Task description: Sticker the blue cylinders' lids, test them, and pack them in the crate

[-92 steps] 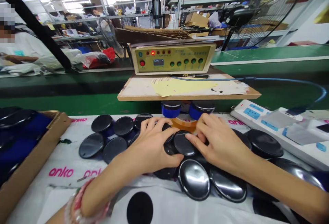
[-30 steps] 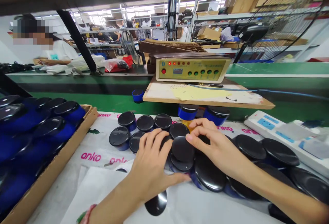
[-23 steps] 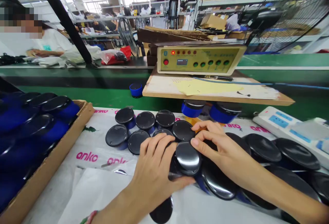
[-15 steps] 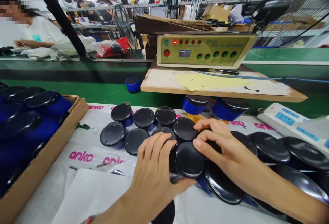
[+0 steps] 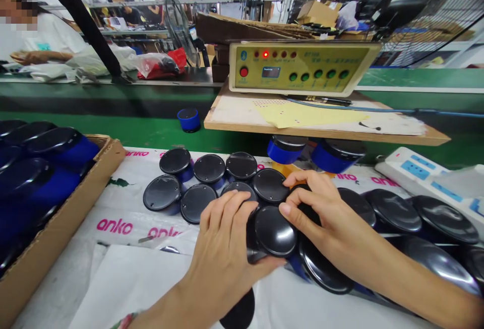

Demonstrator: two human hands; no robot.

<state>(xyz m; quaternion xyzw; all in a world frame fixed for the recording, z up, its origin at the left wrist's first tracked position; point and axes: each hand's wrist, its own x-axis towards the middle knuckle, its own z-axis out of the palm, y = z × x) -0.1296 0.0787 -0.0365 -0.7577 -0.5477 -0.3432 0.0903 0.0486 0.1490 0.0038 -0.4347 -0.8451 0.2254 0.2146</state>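
My left hand is curled around a small round speaker with a glossy black top, its thumb along the near side. At that top's right rim rests the thumb of my right hand. The right fingers are bent, their tips near the neighbouring speaker behind; what lies under the palm is hidden. More upright black-topped speakers with blue sides stand in rows to the left. Others stand to the right, partly under my right forearm. A black disc lies below my left wrist.
A cardboard box of blue speakers stands at left. Ahead, a tester box with a lit red lamp sits on a wooden shelf. A power strip is at right. Another person works across the bench, far left.
The lit red lamp on the tester has shifted one place to the right, and its small screen reads differently. My hands keep nearly the same hold; the view has shifted slightly.
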